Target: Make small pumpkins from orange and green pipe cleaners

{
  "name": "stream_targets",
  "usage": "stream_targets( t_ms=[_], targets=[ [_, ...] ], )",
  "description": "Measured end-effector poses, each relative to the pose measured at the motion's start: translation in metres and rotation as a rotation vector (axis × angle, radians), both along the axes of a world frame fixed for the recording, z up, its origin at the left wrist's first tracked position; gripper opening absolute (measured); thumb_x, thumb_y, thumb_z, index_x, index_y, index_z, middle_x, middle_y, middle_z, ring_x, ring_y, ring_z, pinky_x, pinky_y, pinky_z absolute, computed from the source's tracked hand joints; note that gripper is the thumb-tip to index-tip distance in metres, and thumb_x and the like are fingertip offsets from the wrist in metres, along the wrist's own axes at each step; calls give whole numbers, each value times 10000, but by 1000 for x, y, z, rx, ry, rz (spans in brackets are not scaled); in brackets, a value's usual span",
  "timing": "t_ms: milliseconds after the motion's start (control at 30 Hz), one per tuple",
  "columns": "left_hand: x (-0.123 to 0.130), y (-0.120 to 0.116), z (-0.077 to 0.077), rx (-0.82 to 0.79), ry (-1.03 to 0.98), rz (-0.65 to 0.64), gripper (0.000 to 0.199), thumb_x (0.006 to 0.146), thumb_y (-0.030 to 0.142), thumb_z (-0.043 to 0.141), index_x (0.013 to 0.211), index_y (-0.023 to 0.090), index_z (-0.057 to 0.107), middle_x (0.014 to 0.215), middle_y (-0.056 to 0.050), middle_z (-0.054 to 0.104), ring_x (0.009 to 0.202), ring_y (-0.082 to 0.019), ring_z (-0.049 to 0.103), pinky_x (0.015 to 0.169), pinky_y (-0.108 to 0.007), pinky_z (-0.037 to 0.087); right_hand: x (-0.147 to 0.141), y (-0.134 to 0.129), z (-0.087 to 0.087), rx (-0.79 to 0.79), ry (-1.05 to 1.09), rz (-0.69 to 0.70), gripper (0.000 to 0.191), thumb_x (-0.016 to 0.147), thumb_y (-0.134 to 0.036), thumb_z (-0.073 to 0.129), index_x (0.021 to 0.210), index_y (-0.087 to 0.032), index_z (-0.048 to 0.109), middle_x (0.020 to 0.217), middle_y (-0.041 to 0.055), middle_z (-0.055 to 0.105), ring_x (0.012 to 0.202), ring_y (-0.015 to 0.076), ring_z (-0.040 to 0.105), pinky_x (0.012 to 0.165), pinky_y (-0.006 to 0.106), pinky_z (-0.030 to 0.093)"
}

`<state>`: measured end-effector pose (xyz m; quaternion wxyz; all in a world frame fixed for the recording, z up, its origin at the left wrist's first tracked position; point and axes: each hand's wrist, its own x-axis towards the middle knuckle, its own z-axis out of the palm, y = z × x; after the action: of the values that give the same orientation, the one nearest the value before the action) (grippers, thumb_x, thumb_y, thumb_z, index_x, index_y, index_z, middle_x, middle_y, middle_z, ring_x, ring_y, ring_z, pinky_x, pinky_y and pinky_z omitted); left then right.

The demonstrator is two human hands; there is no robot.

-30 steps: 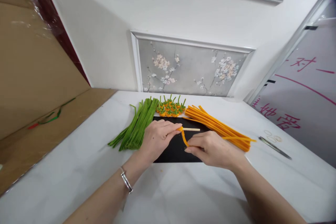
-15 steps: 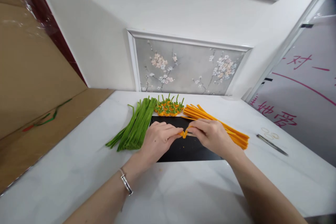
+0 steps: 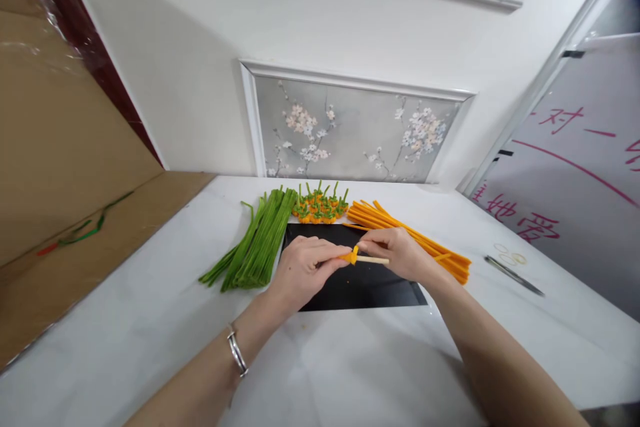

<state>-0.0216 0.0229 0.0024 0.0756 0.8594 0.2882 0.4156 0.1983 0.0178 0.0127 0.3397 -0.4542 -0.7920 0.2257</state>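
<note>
Over a black mat [image 3: 370, 290], my left hand [image 3: 305, 270] pinches an orange pipe cleaner [image 3: 353, 255] that is wound round a pale wooden stick [image 3: 375, 259]. The stick points to the right, its end bare. My right hand [image 3: 395, 253] is closed at the wound part, with fingertips pressed together near the upper end of the orange piece. Behind the mat stand several small orange pieces with green tops and stems [image 3: 320, 205]. A bundle of green pipe cleaners [image 3: 260, 240] lies left of them, and a bundle of orange pipe cleaners [image 3: 410, 233] lies to the right.
Tweezers [image 3: 514, 275] and several thin rings [image 3: 519, 259] lie on the white table [image 3: 350, 360] at the right. Brown cardboard [image 3: 75, 113] stands along the left side. A wall with a floral panel [image 3: 350, 127] rises behind, and a board with red writing [image 3: 565, 180] is at the right.
The orange pipe cleaner's loose end has been wrapped further round the stick. My right hand has turned, and more of the stick shows below its fingers. The view has shifted slightly.
</note>
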Motion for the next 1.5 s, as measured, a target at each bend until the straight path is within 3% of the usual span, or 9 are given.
stream_targets(
  t_ms=[367,500,567,733,867,1033,1233,1367,1500],
  targets=[
    [0,-4,4,-211,-48,54,255,911,210,575,1112,258,724,761,6,694,626,-114,588,581,-224,415,-9,-11,-12,-84,-38,78,367,929,-342,502,602,-180,541,571,-29,518,518,92,467,506,225,379],
    [1,-6,5,-289,-51,70,252,907,231,567,1099,239,730,752,-1,691,638,-124,597,576,-219,435,-10,-11,-15,-199,267,106,267,919,-431,518,978,-181,591,839,24,639,677,133,655,648,271,543],
    [1,-6,5,-311,-54,61,245,910,242,561,1084,238,734,805,-10,720,675,-135,626,600,-225,459,-12,-11,-16,-208,393,77,331,913,-481,516,1055,-183,547,817,20,637,691,148,674,670,298,567],
    [-2,-3,7,-254,40,22,235,889,207,561,1038,243,739,882,-2,761,723,-151,669,672,-244,493,-20,-10,-21,-202,395,66,334,894,-509,549,877,-177,575,633,-24,565,550,119,605,564,261,542],
    [-4,-4,11,-217,134,-33,205,871,150,534,963,222,703,777,24,707,643,-121,604,600,-214,441,-23,-10,-24,-208,412,84,341,876,-518,565,868,-177,576,626,-36,540,522,103,569,536,247,516],
    [-1,-7,12,-203,135,18,123,865,156,559,908,214,659,818,17,682,706,-127,603,621,-218,430,-24,-11,-25,-238,425,68,364,875,-541,541,922,-180,568,587,-46,535,494,108,549,506,243,485],
    [-3,-4,9,-190,75,120,161,903,179,528,966,230,666,932,13,721,810,-147,652,690,-228,459,-22,-19,-26,-131,111,46,133,884,-319,573,846,-193,593,724,-18,621,565,103,554,536,226,437],
    [-6,-1,6,-185,87,180,170,914,201,527,977,245,679,916,19,734,802,-155,668,696,-236,469,-21,-31,-20,22,-176,112,264,950,-219,465,713,-200,581,603,-27,597,550,109,542,567,234,398],
    [-8,1,2,-148,137,193,177,922,241,539,1007,269,691,935,19,752,809,-166,692,704,-240,474,-18,-38,-10,211,-322,52,258,962,-253,470,756,-206,617,638,-4,610,568,133,546,550,255,367]
  ],
)
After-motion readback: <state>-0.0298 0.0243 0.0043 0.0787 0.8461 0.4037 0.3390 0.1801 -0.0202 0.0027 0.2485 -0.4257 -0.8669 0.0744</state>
